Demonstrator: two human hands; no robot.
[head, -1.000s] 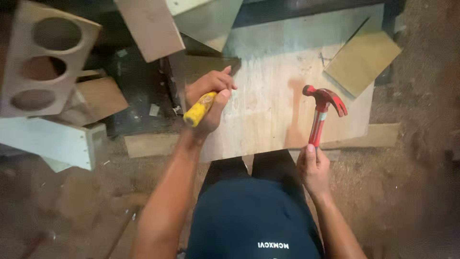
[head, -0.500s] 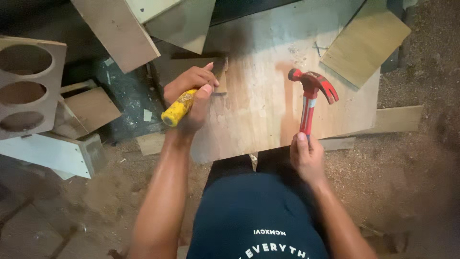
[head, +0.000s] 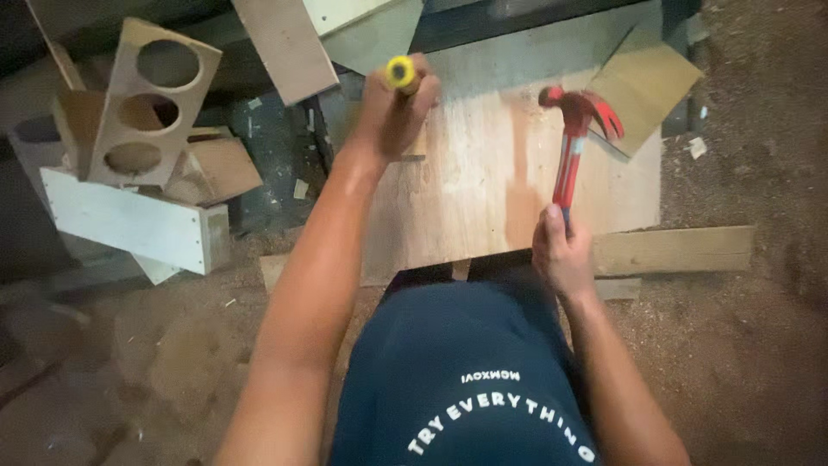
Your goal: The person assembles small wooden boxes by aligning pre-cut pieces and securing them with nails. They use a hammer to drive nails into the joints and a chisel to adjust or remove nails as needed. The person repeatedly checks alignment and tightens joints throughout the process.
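A yellow-handled tool (head: 399,72) is gripped upright in the left hand (head: 392,112) on the plywood sheet (head: 483,198). The red hammer (head: 573,142) is clasped raised in the right hand (head: 561,250). No finished cut or mark is seen; the striking seems mostly left.

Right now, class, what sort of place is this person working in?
Probably a rough woodworking shop: a pale plywood sheet, a red claw hammer in the right hand, and a wooden panel with three round holes.

My left hand (head: 392,108) grips a yellow-handled tool (head: 399,72) upright over a plywood sheet (head: 470,198). My right hand (head: 561,250) holds a red claw hammer (head: 573,142) above the sheet. A board with three round holes (head: 138,108) leans at the left.
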